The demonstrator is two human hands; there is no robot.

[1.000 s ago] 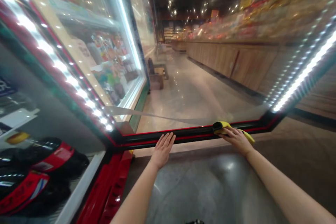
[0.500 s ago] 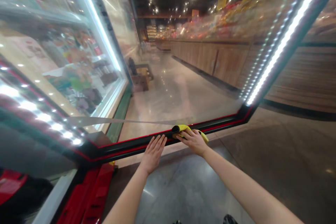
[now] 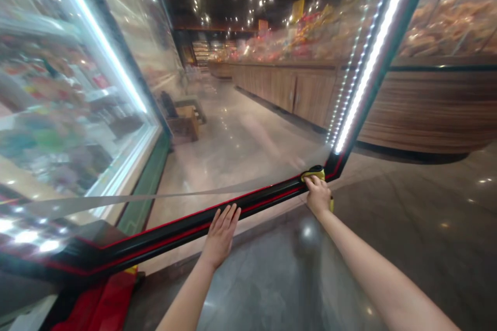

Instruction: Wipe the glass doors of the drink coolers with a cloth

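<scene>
A black frame rail with red lines (image 3: 171,238) runs slantwise along the bottom of a clear glass panel. My left hand (image 3: 222,232) lies on this rail near its middle, fingers stretched out and holding nothing. Farther right, close to the corner of the frame, my right hand (image 3: 318,196) presses a yellow and black cloth (image 3: 313,172) onto the rail. Part of the cloth hangs below the hand on its right side; the rest is hidden under the fingers.
Bright LED strips (image 3: 373,62) line the frame's right side. Behind the glass on the left stands a lit display case (image 3: 116,170). Wood-panelled counters (image 3: 272,85) stretch along the right, with a wooden box (image 3: 186,123) on the floor. A red base part (image 3: 97,300) sits at lower left.
My right hand has slid right along the rail with the cloth, up to the frame's corner. The left hand stays flat on the rail. The view has turned a little to the right.
</scene>
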